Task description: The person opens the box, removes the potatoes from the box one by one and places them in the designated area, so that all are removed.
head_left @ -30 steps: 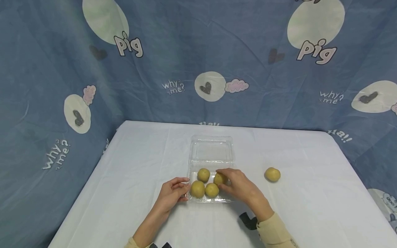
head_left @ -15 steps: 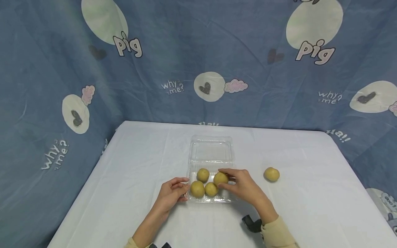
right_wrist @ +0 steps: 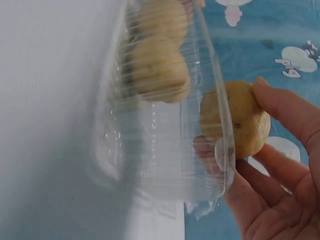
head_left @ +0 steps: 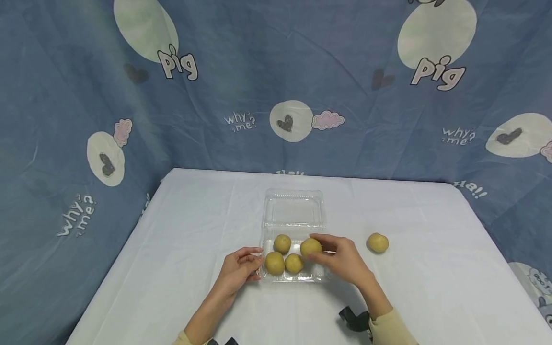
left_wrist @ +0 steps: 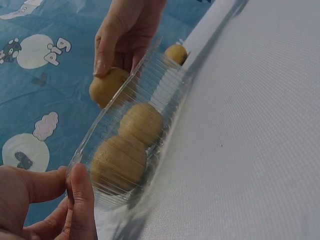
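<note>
A clear plastic clamshell box (head_left: pixel 317 274) lies on the table with its lid (head_left: pixel 294 209) folded back. My left hand (head_left: pixel 239 270) pinches the box's left rim between thumb and fingers, as the left wrist view shows. Three potatoes sit in the left and middle of the box: a back one (head_left: pixel 282 244), a front left one (head_left: pixel 274 263) and a front middle one (head_left: pixel 294 263). With its fingertips, my right hand (head_left: pixel 343 258) grips another potato (right_wrist: pixel 239 119), held at rim height over the box's right part.
One loose potato (head_left: pixel 377 243) lies on the white tablecloth (head_left: pixel 414 287), right of the box. A blue printed curtain (head_left: pixel 215 96) hangs behind and beside the table. Black wrist gear (head_left: pixel 355 319) shows below my right forearm.
My right hand has lifted its potato up from among the others and shifted it slightly right. The left hand and the box stay in place.
</note>
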Demonstrator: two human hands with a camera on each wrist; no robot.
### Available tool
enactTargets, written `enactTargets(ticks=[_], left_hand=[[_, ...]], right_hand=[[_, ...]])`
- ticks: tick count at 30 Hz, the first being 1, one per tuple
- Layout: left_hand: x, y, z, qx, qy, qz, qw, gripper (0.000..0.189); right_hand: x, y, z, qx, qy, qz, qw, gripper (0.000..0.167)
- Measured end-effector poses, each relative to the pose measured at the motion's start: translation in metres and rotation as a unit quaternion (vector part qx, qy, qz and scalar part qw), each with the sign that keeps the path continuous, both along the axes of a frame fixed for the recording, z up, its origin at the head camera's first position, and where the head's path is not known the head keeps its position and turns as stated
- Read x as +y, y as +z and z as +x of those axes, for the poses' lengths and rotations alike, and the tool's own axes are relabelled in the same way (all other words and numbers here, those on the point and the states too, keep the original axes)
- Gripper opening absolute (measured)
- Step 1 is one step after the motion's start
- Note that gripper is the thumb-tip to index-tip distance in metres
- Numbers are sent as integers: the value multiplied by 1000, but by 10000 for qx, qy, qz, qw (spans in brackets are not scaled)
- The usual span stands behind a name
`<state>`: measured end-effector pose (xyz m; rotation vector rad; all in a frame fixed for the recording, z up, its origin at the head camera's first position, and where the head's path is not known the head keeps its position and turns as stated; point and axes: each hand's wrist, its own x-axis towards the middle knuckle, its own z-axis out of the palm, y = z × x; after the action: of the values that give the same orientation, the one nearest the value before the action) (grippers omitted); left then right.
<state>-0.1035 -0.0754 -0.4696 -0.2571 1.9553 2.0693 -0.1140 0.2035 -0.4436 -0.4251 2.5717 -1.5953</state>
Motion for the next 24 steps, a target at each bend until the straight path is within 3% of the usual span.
enactTargets(ticks=[13, 24], left_hand=[[1, 1, 0, 3, 35, 19, 10000, 34], [0, 2, -1, -7, 9, 11, 10000, 33]], right_hand=[[0, 8, 5, -1090, -744, -718, 9886, 49], [4, 8, 6, -1268, -841, -869, 9845, 49]])
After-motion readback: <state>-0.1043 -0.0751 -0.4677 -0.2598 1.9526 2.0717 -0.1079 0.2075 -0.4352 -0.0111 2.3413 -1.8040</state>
